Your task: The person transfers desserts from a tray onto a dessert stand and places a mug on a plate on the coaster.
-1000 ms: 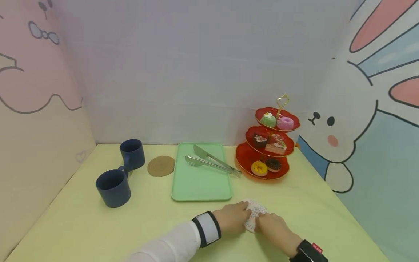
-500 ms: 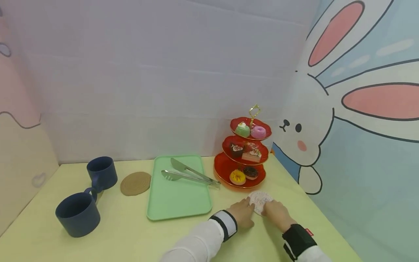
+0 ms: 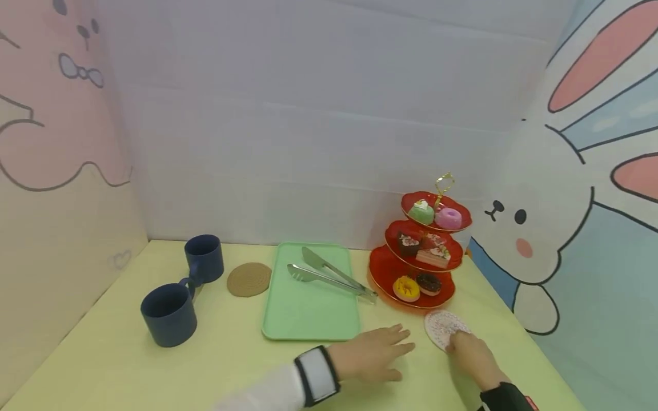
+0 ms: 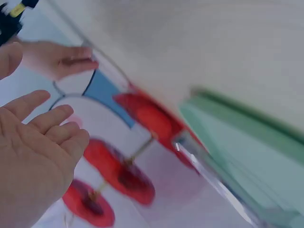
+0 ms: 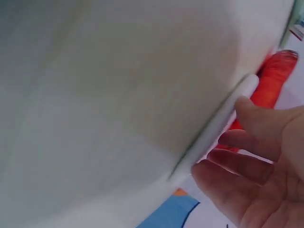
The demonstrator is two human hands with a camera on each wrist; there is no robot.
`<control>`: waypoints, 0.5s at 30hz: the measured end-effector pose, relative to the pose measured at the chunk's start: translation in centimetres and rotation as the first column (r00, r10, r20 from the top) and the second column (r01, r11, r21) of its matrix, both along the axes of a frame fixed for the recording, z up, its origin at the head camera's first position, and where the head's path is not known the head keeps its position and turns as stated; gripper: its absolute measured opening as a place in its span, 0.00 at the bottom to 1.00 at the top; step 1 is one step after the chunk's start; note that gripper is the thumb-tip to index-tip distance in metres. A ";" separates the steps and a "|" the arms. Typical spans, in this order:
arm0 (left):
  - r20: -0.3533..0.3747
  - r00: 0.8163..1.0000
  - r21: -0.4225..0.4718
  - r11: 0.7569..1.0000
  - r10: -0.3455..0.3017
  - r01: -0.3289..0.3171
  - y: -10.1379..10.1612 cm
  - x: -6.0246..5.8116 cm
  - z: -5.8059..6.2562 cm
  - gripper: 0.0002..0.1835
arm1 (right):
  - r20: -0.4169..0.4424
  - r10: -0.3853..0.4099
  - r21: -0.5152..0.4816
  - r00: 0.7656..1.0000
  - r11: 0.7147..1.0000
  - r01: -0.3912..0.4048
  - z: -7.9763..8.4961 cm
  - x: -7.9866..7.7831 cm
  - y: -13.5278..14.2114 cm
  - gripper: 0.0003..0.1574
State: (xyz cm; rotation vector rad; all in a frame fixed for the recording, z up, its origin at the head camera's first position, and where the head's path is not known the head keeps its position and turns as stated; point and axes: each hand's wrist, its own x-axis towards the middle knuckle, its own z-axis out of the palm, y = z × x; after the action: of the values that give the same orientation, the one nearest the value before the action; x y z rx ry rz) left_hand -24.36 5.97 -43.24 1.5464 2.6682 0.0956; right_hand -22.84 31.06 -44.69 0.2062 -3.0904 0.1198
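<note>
A round white speckled coaster [image 3: 443,326] lies at the right, in front of the tiered stand. My right hand [image 3: 474,358] holds its near right edge; in the right wrist view the thumb and fingertips meet the thin coaster [image 5: 216,126] at the table surface. My left hand [image 3: 371,355] is apart from it, to its left, with fingers spread and nothing held. The left wrist view shows the left palm [image 4: 38,154] bare. Just behind the left hand lies a green tray [image 3: 308,319], with metal tongs [image 3: 329,279] resting across it.
A red three-tier stand [image 3: 377,268] bears toy cakes and doughnuts at the back right. Two dark blue mugs [image 3: 169,319] stand at the left, handles close together. A round tan woven mat [image 3: 249,279] lies between mugs and tray. Walls bound the table's back and sides.
The left hand has let go of the coaster and moved left, its fingers spreading. The right hand stays on the coaster, now nearer the stand than a second ago. The head view has shifted.
</note>
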 end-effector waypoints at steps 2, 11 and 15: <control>-0.013 0.999 0.114 0.993 0.039 -0.037 -5.5 0.2 1.1 0.31 | -0.022 0.024 0.003 0.999 1.000 -0.024 0.6 0.1 -0.4 0.07; -0.242 0.738 0.703 0.638 0.630 -0.314 -25.7 -0.1 -0.3 0.28 | -0.180 0.180 -0.064 0.967 0.979 -0.194 3.6 0.5 -8.8 0.30; -0.112 0.548 0.840 0.374 0.829 -0.393 -30.4 1.5 -0.7 0.45 | -0.166 0.301 -0.135 0.939 0.936 -0.325 3.4 0.6 -14.4 0.28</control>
State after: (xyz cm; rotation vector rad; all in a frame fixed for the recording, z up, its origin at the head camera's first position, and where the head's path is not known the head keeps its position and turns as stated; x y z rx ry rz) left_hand -22.83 -24.44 -43.97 0.3325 3.8557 1.0940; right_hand -22.20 16.68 -41.26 0.6695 -2.8610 0.3467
